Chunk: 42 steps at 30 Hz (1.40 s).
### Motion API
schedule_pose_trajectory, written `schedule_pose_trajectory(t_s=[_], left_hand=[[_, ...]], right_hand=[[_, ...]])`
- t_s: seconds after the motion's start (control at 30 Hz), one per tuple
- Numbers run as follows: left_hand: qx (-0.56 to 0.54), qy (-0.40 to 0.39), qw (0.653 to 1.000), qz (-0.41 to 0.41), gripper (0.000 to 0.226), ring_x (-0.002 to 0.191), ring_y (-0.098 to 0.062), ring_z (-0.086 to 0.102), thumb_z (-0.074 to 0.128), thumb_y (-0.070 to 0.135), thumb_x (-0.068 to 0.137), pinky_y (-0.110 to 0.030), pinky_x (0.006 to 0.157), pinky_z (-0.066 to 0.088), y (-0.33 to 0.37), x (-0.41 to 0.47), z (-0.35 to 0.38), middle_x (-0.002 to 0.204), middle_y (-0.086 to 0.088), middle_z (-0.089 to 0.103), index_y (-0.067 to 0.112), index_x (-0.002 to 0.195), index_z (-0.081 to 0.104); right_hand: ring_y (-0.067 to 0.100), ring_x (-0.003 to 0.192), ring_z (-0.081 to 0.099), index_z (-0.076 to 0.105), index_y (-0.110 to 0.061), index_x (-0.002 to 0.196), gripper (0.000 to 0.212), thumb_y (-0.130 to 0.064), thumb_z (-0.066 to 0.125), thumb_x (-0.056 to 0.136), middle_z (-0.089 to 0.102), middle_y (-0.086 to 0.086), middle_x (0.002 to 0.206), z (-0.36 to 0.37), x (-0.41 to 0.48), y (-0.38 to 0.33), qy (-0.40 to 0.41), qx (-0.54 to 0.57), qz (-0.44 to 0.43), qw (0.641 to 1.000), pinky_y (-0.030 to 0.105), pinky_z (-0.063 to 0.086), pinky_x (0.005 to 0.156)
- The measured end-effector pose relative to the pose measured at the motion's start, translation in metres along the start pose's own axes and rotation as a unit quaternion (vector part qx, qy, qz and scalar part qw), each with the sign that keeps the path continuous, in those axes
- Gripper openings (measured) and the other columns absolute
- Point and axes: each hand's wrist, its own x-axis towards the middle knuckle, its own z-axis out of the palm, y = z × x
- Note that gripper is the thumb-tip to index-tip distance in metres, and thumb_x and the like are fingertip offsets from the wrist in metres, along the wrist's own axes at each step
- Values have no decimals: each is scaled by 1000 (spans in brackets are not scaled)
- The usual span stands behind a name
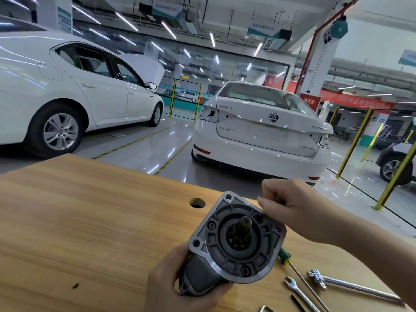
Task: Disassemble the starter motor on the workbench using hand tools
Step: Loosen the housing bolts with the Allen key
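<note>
The grey metal starter motor point(234, 244) is held above the wooden workbench point(90, 221), its round flange face and splined shaft turned up toward me. My left hand point(175, 282) grips the motor's body from below. My right hand point(290, 206) is at the upper right edge of the flange, fingers curled and pinched together there; whatever small part they pinch is hidden. A screwdriver with a green and yellow handle point(284, 257) lies partly behind the motor.
On the bench at the right lie an open-end wrench point(297, 291), a long chrome bar tool point(351, 285), a thin dark tool point(297, 302) and a bent metal piece point(265, 308). A round hole point(197, 203) pierces the benchtop. White cars are parked beyond the bench.
</note>
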Motion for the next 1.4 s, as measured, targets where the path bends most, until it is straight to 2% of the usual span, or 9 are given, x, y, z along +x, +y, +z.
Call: schedule_pose_trajectory(t_s=[0.3,0.57,0.73,0.87,1.03,1.13,1.27,1.33,1.4], left_hand=[[15,-20,1000,4,66,70,-1,68,88,44,40,-10,57,50,-4,1,-4,78,10,73,41,102,66],[-6,-22,999,-27,63,66,-5,68,83,45,36,-15,57,53,-5,4,-6,79,6,73,45,97,66],[-13,-27,999,-23,66,67,-2,68,91,43,38,-12,57,51,-5,3,-4,80,5,74,48,99,67],[-6,-25,1000,-14,66,73,-1,69,87,56,35,-11,61,52,-5,2,-3,83,9,74,48,98,68],[-11,-24,1000,-15,63,78,-1,69,87,39,41,-11,64,52,-9,3,-3,86,10,74,50,100,67],[-24,-25,999,-37,63,78,-4,70,88,41,39,-13,65,53,-11,5,-5,85,9,74,50,98,68],[-27,-26,998,-41,63,74,-4,70,88,39,36,-11,60,50,-13,6,-6,80,6,74,46,96,69],[-25,-28,999,-34,65,73,-4,70,88,39,37,-11,60,50,-14,7,-7,79,4,74,45,99,69],[-27,-36,998,-33,69,73,-5,70,90,42,37,-13,59,51,-13,7,-8,81,3,74,46,101,67]], right_hand=[[5,52,35,35,-19,58,32,-29,47,86,34,-5,54,-3,8,-5,-66,-63,4,996,21,34,54],[9,52,35,32,-17,60,35,-26,44,92,35,-1,56,-5,20,-9,-94,-141,-50,984,23,31,54],[15,48,29,31,-17,58,42,-31,41,97,35,0,53,-1,31,-6,-57,-160,-171,970,24,26,50],[12,46,20,38,-9,50,41,-14,53,88,32,2,46,2,39,-8,-35,-163,-308,937,18,19,46],[24,41,28,40,-5,51,38,-14,37,88,35,9,47,3,45,-4,-53,-106,-372,921,27,27,39],[20,47,30,43,-4,60,36,-18,33,91,39,7,53,2,48,-2,-70,-93,-362,925,26,29,45],[-1,53,30,40,-16,71,35,-42,37,93,33,-16,62,-5,47,4,-17,-40,-301,953,8,26,52],[1,52,33,38,-16,70,42,-54,42,87,36,-9,56,-12,44,10,65,-1,-226,972,11,28,49],[7,50,34,43,-18,70,39,-55,45,79,44,7,55,-19,40,11,146,39,-132,980,17,30,47]])
